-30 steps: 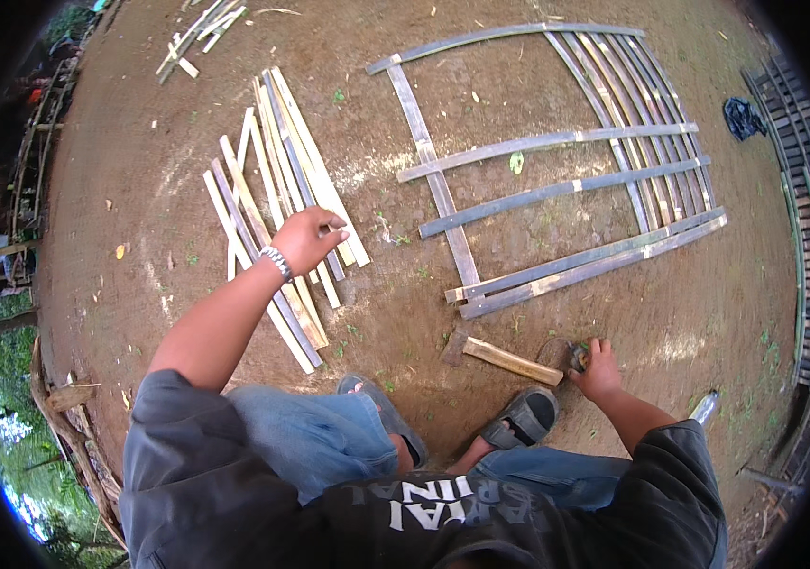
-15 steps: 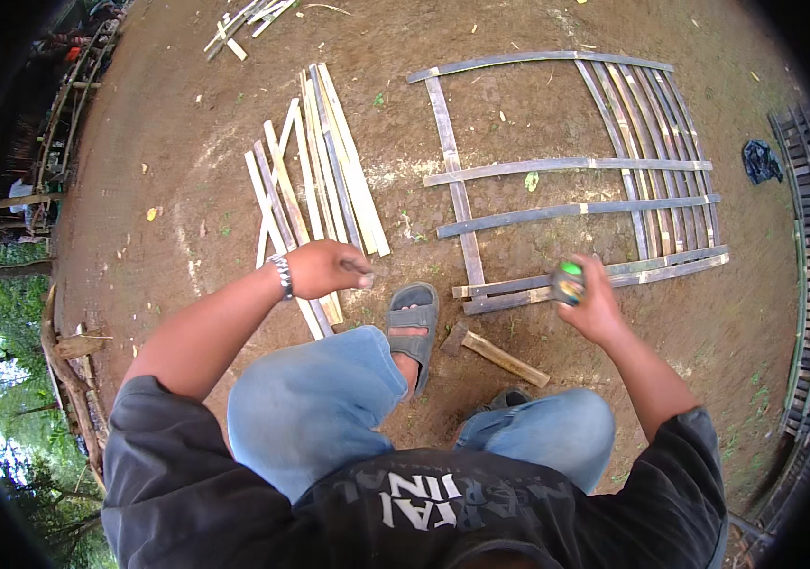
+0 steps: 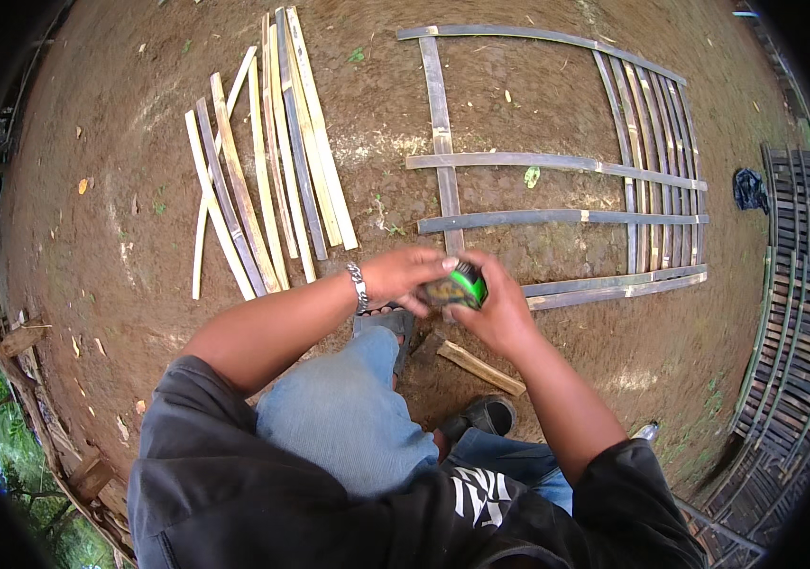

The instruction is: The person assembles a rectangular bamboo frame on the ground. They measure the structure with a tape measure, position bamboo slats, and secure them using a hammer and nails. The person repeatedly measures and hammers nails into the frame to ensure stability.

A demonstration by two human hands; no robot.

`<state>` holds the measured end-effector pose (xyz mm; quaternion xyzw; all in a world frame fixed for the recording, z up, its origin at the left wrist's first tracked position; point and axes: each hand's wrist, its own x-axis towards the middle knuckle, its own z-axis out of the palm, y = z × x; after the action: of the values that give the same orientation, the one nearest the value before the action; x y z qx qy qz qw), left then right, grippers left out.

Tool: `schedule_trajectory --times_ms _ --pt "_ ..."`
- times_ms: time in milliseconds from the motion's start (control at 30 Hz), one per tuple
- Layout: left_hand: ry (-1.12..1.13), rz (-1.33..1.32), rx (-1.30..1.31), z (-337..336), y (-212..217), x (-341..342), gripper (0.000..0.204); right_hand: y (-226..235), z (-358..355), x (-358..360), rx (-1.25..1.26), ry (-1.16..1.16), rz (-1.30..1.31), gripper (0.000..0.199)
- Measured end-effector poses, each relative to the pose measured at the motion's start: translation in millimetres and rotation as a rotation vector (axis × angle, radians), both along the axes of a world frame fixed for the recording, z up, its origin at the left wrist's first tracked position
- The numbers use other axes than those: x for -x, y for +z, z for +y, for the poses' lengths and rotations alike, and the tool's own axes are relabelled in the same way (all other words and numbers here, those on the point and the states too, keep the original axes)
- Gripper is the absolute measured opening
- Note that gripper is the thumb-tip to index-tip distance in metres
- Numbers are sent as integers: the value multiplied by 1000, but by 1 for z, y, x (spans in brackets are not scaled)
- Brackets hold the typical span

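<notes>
A green and black tape measure [image 3: 455, 287] is between my two hands in front of my knees. My right hand [image 3: 500, 308] grips it from the right, fingers curled around its case. From the left, my left hand [image 3: 403, 278], with a chain bracelet at the wrist, closes its fingers on the other side of the case. Below my hands, a wooden-handled tool like a hatchet [image 3: 481, 368] lies on the ground beside my sandals. Just beyond them is a flat frame of bamboo slats [image 3: 509, 220], whose near left corner my hands partly hide.
Loose bamboo strips [image 3: 282, 142] lie fanned on the dirt at the left. At the right stands a slatted bamboo structure [image 3: 784, 313], with a black plastic bag [image 3: 751, 190] beside it. Rough logs [image 3: 21, 370] run along the left edge.
My hands have come together from apart. The right hand has brought the tape measure leftward, and the left hand has moved right onto it. The view has shifted, and my legs have moved slightly.
</notes>
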<state>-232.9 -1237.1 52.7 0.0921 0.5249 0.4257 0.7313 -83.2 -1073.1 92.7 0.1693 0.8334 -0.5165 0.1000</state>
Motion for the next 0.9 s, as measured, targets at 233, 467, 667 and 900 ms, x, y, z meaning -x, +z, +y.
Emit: schedule_trajectory --times_ms 233,467,667,900 --pt "-798 324 -205 6 14 -26 66 -3 17 -37 520 164 -277 95" --pt "3 -34 -72 -34 -35 -52 43 -17 -30 -51 149 -104 -129 101" --pt "190 -442 137 -58 -31 -60 55 -28 -72 -44 -78 -97 -75 94" --pt "-47 -110 1 -57 -23 -48 54 -16 -52 -69 -90 102 -228 82"
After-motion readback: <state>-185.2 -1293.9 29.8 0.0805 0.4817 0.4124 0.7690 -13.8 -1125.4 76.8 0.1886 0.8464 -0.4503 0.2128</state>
